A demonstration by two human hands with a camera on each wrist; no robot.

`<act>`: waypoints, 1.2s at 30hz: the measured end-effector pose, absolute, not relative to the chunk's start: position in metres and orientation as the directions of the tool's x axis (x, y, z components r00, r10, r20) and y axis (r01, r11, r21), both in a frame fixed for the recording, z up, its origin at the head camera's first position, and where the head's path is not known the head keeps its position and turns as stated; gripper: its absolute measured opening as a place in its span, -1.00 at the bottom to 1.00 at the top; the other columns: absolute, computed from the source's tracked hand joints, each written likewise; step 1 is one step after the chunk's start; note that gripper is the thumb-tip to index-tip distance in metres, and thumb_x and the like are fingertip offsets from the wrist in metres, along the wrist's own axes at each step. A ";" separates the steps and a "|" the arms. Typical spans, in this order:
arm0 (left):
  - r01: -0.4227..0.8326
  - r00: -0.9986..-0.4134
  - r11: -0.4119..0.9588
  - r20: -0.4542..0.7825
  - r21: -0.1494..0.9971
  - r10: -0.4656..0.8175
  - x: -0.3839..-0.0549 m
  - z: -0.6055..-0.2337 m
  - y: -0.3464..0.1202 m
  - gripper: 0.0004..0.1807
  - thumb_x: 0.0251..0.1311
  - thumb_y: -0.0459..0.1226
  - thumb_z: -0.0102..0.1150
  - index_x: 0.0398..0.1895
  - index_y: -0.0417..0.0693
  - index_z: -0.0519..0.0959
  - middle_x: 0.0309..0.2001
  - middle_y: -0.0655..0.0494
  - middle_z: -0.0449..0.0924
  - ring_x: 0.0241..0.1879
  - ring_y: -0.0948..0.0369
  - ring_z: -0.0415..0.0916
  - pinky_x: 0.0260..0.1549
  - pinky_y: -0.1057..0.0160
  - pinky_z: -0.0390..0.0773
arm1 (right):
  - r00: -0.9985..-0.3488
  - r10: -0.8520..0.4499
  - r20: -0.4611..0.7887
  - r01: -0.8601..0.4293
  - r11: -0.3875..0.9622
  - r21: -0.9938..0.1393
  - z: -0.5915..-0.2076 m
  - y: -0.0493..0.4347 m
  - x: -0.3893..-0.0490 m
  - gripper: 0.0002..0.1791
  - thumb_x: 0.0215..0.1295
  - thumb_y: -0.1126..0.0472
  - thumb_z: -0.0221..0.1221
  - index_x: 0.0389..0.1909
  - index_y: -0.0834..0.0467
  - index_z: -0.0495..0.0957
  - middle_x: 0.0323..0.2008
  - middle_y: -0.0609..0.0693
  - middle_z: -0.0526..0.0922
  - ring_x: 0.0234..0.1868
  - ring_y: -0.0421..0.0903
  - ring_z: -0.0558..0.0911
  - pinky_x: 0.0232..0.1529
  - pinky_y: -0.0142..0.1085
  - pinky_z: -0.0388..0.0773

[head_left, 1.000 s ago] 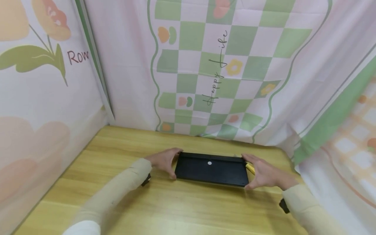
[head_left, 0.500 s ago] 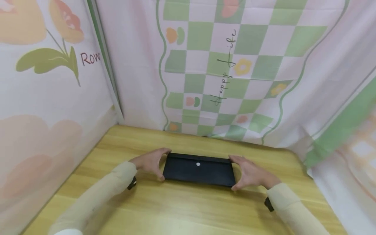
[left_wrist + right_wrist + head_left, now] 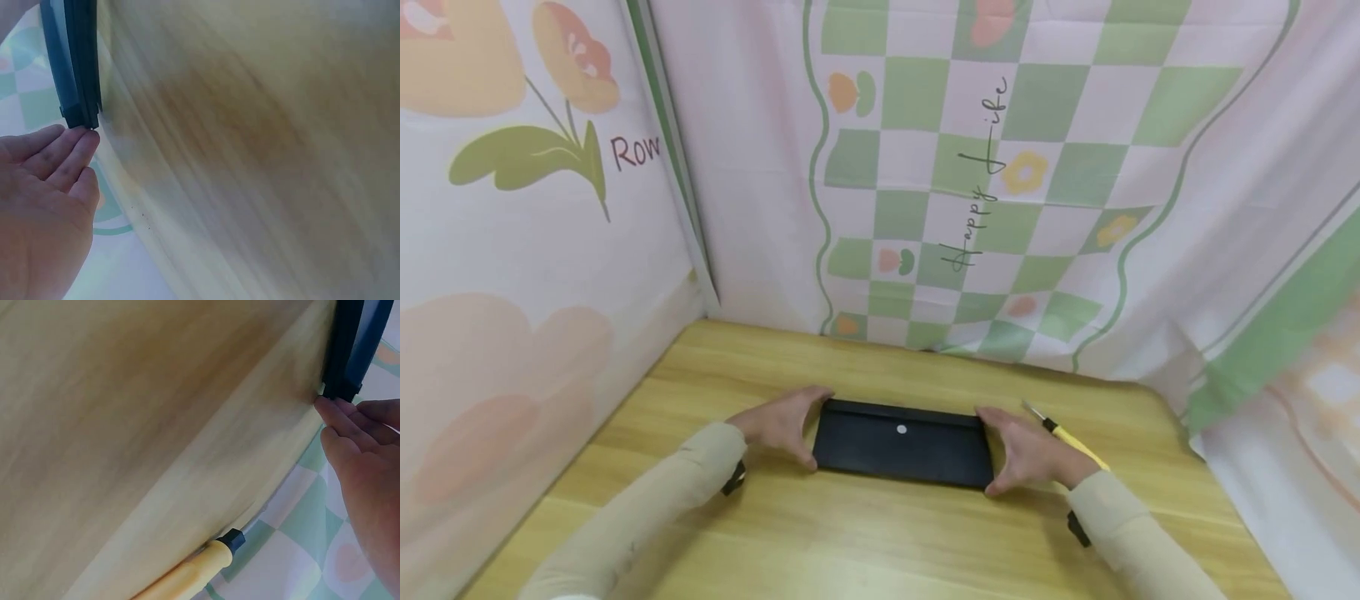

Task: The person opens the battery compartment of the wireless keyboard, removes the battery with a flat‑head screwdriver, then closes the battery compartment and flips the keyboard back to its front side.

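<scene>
A flat black rectangular panel (image 3: 904, 450), like the underside of a slim keyboard, has a raised ridge along its far edge and a small white round spot. My left hand (image 3: 782, 425) holds its left end, the thumb at the near corner and fingers at the far corner. On the right end my right hand (image 3: 1026, 450) grips in the same way. The left wrist view shows fingertips (image 3: 84, 147) against the panel's end (image 3: 78, 75). In the right wrist view, fingers (image 3: 340, 422) touch the other end (image 3: 344, 356). Whether the panel touches the table cannot be told.
A yellow-handled screwdriver-like tool (image 3: 1078, 446) with a black collar and metal shaft lies just beyond my right hand, partly hidden by it. The wooden table (image 3: 820, 542) meets a patterned curtain (image 3: 917, 208) behind and a printed cloth wall (image 3: 542, 333) at left.
Both hands have carried the black panel leftward and slightly nearer. More of the yellow-handled tool now shows beyond the right hand. The head view has also shifted a little.
</scene>
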State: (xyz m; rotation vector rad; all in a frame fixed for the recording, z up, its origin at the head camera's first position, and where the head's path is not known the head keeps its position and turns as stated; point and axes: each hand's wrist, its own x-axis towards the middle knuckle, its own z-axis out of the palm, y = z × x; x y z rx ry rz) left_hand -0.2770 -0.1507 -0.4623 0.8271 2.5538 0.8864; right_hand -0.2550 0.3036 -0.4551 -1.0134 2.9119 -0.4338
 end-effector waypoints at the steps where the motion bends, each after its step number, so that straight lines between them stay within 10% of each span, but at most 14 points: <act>1: 0.419 -0.781 0.641 -0.105 0.643 0.615 -0.277 -0.462 -0.150 0.44 -0.28 -0.12 0.79 0.69 -0.19 0.04 0.68 -0.20 0.06 0.64 -0.17 0.09 0.62 -0.21 0.16 | -0.787 -0.614 0.061 -0.606 0.750 -0.264 -0.456 0.304 -0.255 0.47 -0.40 -0.20 0.72 0.48 0.53 0.26 0.43 0.51 0.41 0.42 0.43 0.47 0.42 0.29 0.43; 11: 0.452 -0.760 0.676 -0.146 0.581 0.633 -0.281 -0.452 -0.147 0.39 -0.19 -0.07 0.79 0.66 -0.25 0.08 0.66 -0.27 0.07 0.63 -0.21 0.08 0.60 -0.21 0.20 | -0.802 -0.597 -0.038 -0.562 0.774 -0.292 -0.441 0.302 -0.260 0.35 -0.05 -0.32 0.59 0.50 0.52 0.24 0.45 0.48 0.40 0.44 0.42 0.45 0.41 0.28 0.45; 19: 0.433 -0.758 0.677 -0.166 0.595 0.631 -0.280 -0.451 -0.146 0.37 -0.16 -0.07 0.78 0.67 -0.21 0.08 0.67 -0.24 0.05 0.64 -0.18 0.07 0.61 -0.20 0.20 | -0.792 -0.611 -0.005 -0.583 0.758 -0.292 -0.415 0.291 -0.282 -0.19 0.26 -0.03 0.50 0.35 0.42 0.49 0.23 0.34 0.66 0.24 0.28 0.65 0.27 0.19 0.62; 36: 0.425 -0.769 0.704 -0.184 0.569 0.612 -0.281 -0.452 -0.145 0.37 -0.18 -0.03 0.79 0.67 -0.13 0.10 0.67 -0.17 0.08 0.64 -0.12 0.10 0.61 -0.12 0.23 | -0.712 -0.702 0.004 -0.680 0.689 -0.252 -0.418 0.254 -0.309 -0.77 0.19 0.29 0.50 -0.17 0.14 0.70 -0.26 -0.06 0.76 -0.24 -0.15 0.73 -0.19 -0.31 0.72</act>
